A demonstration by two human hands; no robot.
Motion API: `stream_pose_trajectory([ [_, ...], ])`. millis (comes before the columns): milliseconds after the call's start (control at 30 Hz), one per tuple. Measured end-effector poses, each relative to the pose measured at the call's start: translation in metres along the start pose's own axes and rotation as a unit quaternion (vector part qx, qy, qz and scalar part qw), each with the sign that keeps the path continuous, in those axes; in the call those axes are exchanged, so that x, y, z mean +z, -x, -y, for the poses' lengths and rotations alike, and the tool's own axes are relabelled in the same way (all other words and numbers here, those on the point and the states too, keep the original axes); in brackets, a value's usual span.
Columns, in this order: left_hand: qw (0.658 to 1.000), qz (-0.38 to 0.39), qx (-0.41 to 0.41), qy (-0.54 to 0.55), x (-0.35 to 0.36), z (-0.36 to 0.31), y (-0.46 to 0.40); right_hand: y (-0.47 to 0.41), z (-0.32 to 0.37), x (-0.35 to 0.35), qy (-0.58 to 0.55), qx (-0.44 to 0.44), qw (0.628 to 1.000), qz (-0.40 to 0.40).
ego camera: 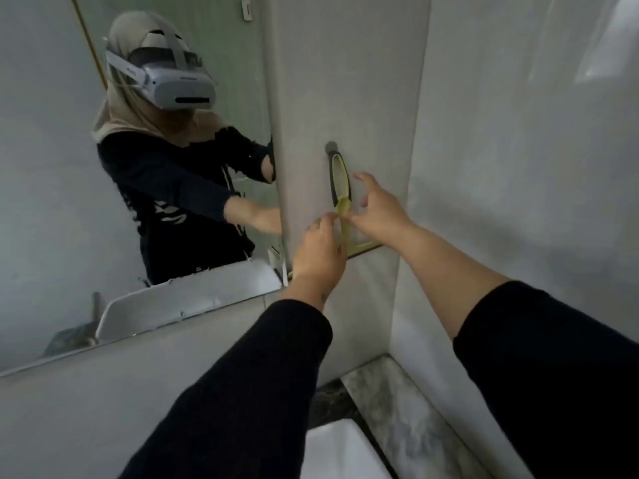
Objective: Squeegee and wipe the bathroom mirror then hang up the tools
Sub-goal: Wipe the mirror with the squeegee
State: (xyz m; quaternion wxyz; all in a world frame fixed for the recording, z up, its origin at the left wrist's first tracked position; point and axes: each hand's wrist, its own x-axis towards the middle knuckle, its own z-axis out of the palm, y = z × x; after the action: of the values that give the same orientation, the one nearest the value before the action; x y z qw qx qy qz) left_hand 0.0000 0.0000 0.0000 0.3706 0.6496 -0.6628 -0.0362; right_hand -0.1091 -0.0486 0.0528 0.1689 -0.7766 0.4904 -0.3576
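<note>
Mirror point(52, 167) glass fills the left of the view, fixed to a pale wall, and in it a person in a dark long-sleeved top is reflected wearing a grey headset point(173, 84) (the camera rig), both arms reaching toward the right. Below the mirror's lower edge the white rim of a sink point(339, 451) shows at the bottom, with a strip of marbled counter point(397, 409) just beside it. Right of the mirror stands a pale wall panel point(311, 81), and on it a small grey hook point(331, 146) carries a squeegee point(342, 198). It hangs upright by the loop of its yellow-green, dark-edged handle, the blade at the bottom lying across the panel. Both bare forearms come up from dark sleeves to meet at the handle's narrow stem. Left hand point(320, 250) is below and left of the stem, fingers curled in, thumb and fingertips pinching or touching the stem; whether it truly grips cannot be told. Right hand point(378, 205) is just right of the handle, fingers spread and loosely bent, thumb tip by the stem, palm off the tool. Further right a plain grey corner wall point(518, 167) runs up out of view.
</note>
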Motion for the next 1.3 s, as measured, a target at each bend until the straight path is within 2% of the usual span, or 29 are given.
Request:
stream_pose_trajectory([
  [133,0.995,-0.075,-0.016,0.067,0.025,0.003,-0.002,-0.013,0.003,0.022,-0.058,-0.035,0.997,-0.04],
  [333,0.991,-0.088,-0.041,0.096,0.042,0.002,0.001,-0.018,-0.002,0.027,-0.077,-0.037,0.993,-0.087],
  [567,0.982,-0.159,-0.029,0.099,0.021,-0.027,0.014,-0.005,0.028,-0.01,-0.084,-0.048,0.987,-0.126],
  [700,0.979,-0.158,0.0,0.128,-0.008,-0.046,0.023,0.009,0.058,-0.036,-0.093,-0.05,0.986,-0.127],
  [767,0.977,-0.146,0.004,0.158,-0.025,-0.053,0.028,0.018,0.074,-0.05,0.004,-0.082,0.985,-0.152],
  [833,0.973,-0.143,0.014,0.178,-0.042,-0.06,0.033,0.031,0.092,-0.067,0.168,-0.128,0.959,-0.19],
  [867,0.974,-0.142,0.026,0.175,-0.051,-0.064,0.035,0.038,0.101,-0.078,0.244,-0.155,0.94,-0.183],
  [967,0.981,-0.135,0.07,0.124,-0.075,-0.072,0.045,0.056,0.124,-0.106,0.444,-0.252,0.856,-0.078],
  [1033,0.984,-0.133,0.086,0.088,-0.091,-0.073,0.05,0.065,0.136,-0.117,0.531,-0.271,0.803,-0.018],
  [1133,0.982,-0.149,0.113,0.036,-0.123,-0.07,0.061,0.077,0.157,-0.121,0.546,-0.265,0.795,0.012],
  [1300,0.967,-0.198,0.154,-0.05,-0.187,-0.05,0.075,0.079,0.2,-0.116,0.509,-0.308,0.803,-0.035],
])
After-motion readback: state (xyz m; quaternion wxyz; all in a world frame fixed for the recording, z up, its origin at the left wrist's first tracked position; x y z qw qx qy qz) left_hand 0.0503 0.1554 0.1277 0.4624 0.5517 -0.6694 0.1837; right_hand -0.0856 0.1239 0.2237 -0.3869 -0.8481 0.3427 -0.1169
